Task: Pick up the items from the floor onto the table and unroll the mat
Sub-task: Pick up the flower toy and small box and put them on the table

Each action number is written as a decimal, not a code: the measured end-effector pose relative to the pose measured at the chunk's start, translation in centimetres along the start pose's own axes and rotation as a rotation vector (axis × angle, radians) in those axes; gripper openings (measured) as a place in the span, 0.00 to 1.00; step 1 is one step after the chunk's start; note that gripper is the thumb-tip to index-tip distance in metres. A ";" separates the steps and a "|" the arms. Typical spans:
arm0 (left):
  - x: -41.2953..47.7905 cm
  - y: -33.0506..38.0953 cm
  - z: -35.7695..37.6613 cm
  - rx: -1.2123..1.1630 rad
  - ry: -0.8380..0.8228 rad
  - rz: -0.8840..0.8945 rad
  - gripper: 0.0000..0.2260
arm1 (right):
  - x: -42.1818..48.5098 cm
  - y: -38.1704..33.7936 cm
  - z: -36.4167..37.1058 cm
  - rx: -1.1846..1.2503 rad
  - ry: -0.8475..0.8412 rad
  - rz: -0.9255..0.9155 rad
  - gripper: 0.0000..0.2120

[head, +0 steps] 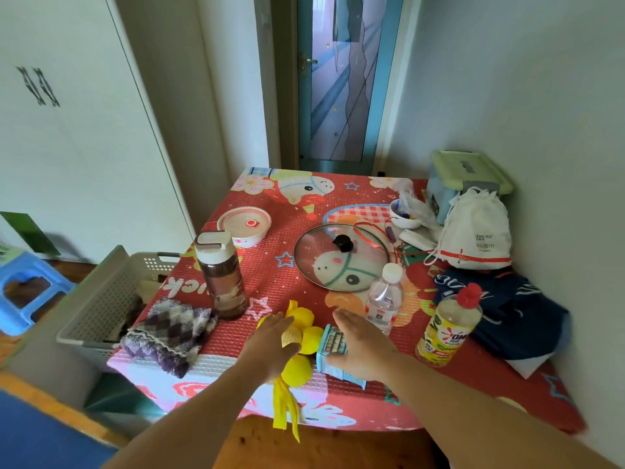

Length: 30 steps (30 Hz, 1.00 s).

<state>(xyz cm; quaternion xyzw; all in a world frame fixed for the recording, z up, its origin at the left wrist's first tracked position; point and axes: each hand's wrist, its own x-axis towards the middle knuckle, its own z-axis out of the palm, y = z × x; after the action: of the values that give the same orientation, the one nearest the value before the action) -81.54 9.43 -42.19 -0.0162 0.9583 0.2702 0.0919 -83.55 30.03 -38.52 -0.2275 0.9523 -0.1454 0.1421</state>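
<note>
Left hand (272,343) flat on yellow toy (298,368), right hand (363,346) against small box (333,343)

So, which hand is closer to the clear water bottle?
Right. The right hand is just left of the clear water bottle, over a small teal box. The left hand is farther left, resting on the yellow toy.

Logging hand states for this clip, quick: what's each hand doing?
Left hand: open, fingers straight on the yellow toy.
Right hand: open, over the box, holding nothing.
</note>
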 end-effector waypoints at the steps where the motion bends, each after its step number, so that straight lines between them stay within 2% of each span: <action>1: -0.3 0.4 -0.8 -0.007 -0.002 0.009 0.30 | -0.3 -0.5 -0.6 -0.002 0.012 0.002 0.41; 10: -2.5 5.2 -9.1 0.039 -0.031 0.123 0.35 | -3.8 -5.0 -8.6 0.019 0.161 0.085 0.40; 18: -7.8 10.2 -16.0 0.023 0.048 0.315 0.27 | -10.4 -8.8 -14.4 -0.005 0.281 0.081 0.38; 21: -11.1 11.8 -18.0 0.041 0.070 0.367 0.32 | -13.5 -10.4 -16.3 0.017 0.348 0.044 0.36; 26: -17.7 13.4 -18.9 0.035 0.194 0.326 0.29 | -17.8 -12.1 -17.4 0.018 0.381 -0.015 0.35; 30: -23.4 13.6 -18.3 -0.021 0.209 0.352 0.24 | -21.1 -13.7 -16.6 0.026 0.384 -0.031 0.38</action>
<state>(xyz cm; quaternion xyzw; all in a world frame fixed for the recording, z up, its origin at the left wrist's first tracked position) -62.72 11.11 -15.51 0.1227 0.9478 0.2887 -0.0568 -65.72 31.89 -14.27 -0.2083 0.9564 -0.2004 -0.0417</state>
